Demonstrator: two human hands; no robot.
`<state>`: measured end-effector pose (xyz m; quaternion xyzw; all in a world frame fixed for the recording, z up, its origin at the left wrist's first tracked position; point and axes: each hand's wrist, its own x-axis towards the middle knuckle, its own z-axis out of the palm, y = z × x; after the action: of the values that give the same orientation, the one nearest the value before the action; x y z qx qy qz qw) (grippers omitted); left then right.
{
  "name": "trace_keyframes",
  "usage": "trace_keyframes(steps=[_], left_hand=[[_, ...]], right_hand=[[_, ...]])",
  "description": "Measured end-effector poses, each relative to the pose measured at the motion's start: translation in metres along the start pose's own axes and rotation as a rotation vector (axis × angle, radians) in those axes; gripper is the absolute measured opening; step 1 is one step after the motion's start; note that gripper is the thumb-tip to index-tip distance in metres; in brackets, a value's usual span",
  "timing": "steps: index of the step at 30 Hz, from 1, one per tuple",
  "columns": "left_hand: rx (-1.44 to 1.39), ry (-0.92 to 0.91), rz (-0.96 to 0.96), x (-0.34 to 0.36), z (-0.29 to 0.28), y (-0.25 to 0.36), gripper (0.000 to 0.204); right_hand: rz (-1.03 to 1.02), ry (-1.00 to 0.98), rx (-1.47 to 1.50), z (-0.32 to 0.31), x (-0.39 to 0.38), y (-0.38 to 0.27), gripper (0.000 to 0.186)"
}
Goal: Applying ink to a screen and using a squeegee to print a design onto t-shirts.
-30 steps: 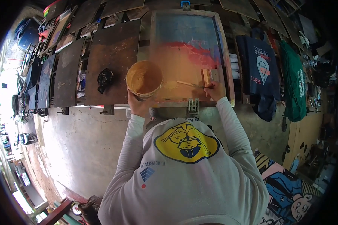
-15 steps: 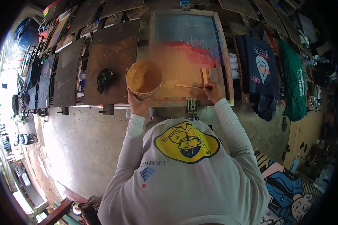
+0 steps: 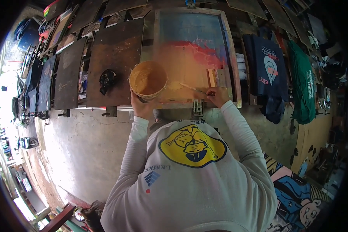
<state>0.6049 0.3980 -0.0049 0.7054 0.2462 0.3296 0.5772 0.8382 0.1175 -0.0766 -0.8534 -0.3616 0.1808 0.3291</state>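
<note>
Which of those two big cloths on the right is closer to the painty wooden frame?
The dark blue cloth does: it lies between the wooden frame and the green cloth, which is farther right.

The bucket (image 3: 147,94) looks like plastic, its rim rough and crusted, and the orange ink (image 3: 147,79) inside is thick and dull. The slim spatula (image 3: 193,88) has a matt, ink-coated end. A worn, stained wooden frame (image 3: 229,38) holds fine mesh (image 3: 189,27), smooth and hazy at its far blue part and smeared nearer. The near hinge clamp (image 3: 198,107) is scuffed grey metal. To the left, a crumpled black plastic bag (image 3: 107,82) shines on a matt, scratched dark board (image 3: 118,50). To the right hang soft navy cloth (image 3: 259,91) and creased green fabric (image 3: 303,85). The floor (image 3: 89,143) is smooth, finely cracked concrete; the shirt (image 3: 205,193), matt knit cloth.
</note>
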Motion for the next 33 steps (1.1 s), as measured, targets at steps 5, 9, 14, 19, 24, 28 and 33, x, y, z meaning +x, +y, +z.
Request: trace_keyframes(steps=[5, 9, 14, 19, 24, 28, 33], left_hand=[[-0.017, 0.012, -0.005, 0.001, 0.001, 0.002, 0.097], [-0.03, -0.001, 0.002, 0.001, 0.001, 0.004, 0.098], [0.075, 0.049, 0.03, -0.001, 0.001, 0.012, 0.103], [0.452, 0.061, 0.173, -0.003, 0.003, 0.024, 0.118], [0.598, 0.018, 0.234, -0.004, 0.01, 0.03, 0.118], [0.631, -0.04, 0.277, -0.002, 0.015, 0.031, 0.115], [0.678, -0.111, 0.278, 0.0, 0.02, 0.033, 0.117]], right_hand=[[0.018, 0.012, -0.06, -0.009, -0.002, 0.006, 0.02], [-0.002, -0.074, -0.057, -0.014, -0.003, 0.011, 0.022], [0.122, -0.06, 0.268, -0.034, -0.005, -0.005, 0.023], [0.273, 0.032, 0.805, -0.083, -0.015, -0.056, 0.022], [0.061, 0.019, 0.776, -0.112, -0.031, -0.105, 0.019], [-0.086, 0.01, 0.382, -0.101, -0.03, -0.136, 0.018], [-0.303, 0.129, 0.163, -0.083, -0.014, -0.156, 0.017]])
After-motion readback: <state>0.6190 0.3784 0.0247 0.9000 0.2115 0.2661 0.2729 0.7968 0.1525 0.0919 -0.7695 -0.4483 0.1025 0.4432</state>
